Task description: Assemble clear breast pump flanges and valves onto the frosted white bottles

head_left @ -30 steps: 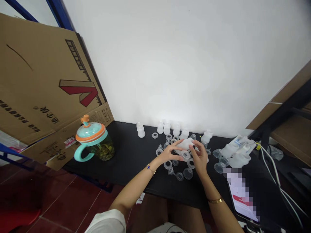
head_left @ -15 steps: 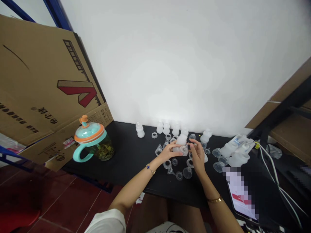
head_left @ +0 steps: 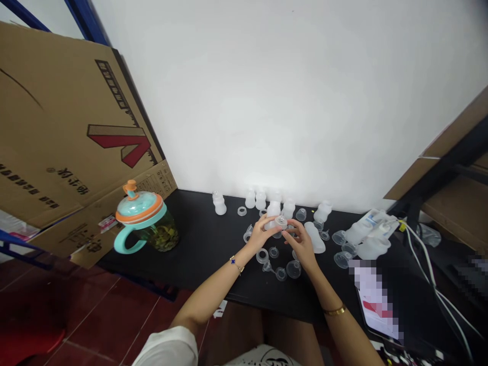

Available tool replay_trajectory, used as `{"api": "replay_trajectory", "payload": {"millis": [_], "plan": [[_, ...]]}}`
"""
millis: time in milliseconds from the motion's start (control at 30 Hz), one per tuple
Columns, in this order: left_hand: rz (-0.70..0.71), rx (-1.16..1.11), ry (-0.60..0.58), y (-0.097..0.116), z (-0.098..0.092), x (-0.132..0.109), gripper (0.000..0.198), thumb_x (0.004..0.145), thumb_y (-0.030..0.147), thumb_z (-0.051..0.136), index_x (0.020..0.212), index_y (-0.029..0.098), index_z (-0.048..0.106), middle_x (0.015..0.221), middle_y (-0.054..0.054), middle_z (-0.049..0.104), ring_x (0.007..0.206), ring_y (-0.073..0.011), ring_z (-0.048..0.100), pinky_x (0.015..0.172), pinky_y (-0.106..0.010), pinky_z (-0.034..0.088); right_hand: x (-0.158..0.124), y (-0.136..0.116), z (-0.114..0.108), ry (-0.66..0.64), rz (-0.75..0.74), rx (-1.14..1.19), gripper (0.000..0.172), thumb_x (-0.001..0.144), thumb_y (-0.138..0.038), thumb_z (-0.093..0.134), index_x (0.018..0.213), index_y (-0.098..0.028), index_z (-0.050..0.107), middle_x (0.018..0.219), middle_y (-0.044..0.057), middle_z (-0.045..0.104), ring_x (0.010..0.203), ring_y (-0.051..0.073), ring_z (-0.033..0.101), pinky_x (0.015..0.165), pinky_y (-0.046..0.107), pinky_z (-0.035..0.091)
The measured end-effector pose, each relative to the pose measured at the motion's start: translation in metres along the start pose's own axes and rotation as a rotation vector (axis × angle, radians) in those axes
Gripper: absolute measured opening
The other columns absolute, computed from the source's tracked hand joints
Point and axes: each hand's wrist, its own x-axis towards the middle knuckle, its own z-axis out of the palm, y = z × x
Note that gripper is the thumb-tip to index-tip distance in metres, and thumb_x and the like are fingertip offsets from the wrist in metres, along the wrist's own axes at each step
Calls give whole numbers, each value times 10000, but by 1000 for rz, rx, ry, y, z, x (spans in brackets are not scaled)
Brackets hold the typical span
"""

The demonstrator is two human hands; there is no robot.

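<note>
Frosted silicone bottle (head_left: 273,209) sits clenched in the grip of the left hand (head_left: 262,236), just above the black counter (head_left: 206,249). The right hand (head_left: 303,244) pinches a clear plastic collar (head_left: 281,221) against the bottle, so both hands are closed. Another frosted bottle (head_left: 314,237) lies just beside the right hand, near clear funnel-shaped cups (head_left: 293,269).

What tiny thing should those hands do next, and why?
Probably the right hand should twist the clear plastic ring onto the frosted bottle, because the left hand seems to be steadying that bottle, and the ring sits right against it, between both hands.
</note>
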Motion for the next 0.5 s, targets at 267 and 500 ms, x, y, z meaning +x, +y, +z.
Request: {"api": "replay_trajectory", "payload": {"millis": [267,500], "plan": [[12,-18,-38,-4,0,0,367,781,397,773,1102,221,756,1262,-91,611,1185,-280,584,1001,-355,472,1,2,-1,2,24,34,457,809,-504,722,1177,-249,630,1199,85,651,869,229,648,569,307,584],[29,-17,-78,-4,1,0,354,807,396,756,1124,241,754,1270,-87,604,1209,-294,566,1013,-371,461,1,5,-1,6,52,75,441,790,-473,752,1170,-281,636,1252,70,644,830,217,667,561,301,567]]}}
